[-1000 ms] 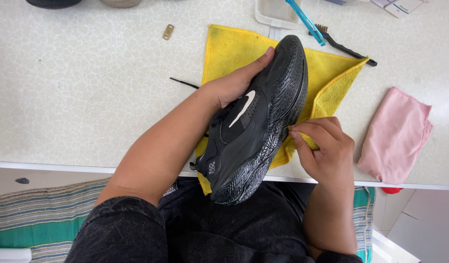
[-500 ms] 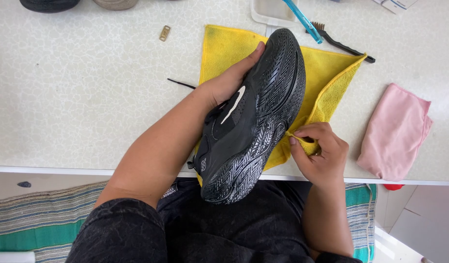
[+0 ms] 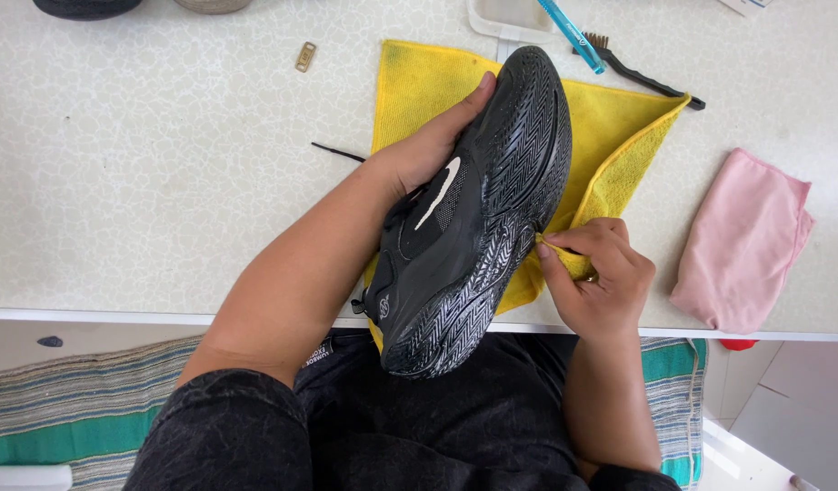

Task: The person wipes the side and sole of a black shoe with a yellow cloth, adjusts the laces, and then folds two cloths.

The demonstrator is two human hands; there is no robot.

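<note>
Left hand (image 3: pixel 428 155) grips the black shoe (image 3: pixel 478 209) sole-up over the yellow cloth (image 3: pixel 610 136) at the table (image 3: pixel 164 182) edge; right hand (image 3: pixel 601 273) pinches cloth against sole, likely mid-wipe, needing steady pressure.

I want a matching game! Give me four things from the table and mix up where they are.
Things:
1. black shoe
2. yellow cloth
3. pink cloth
4. small brass tag

Places:
A. lying alone at the table's right end
B. held on its side by the left hand
C. spread under the shoe, pinched by the right hand
D. on the table far left of the yellow cloth

Pairs: 1-B, 2-C, 3-A, 4-D
</note>
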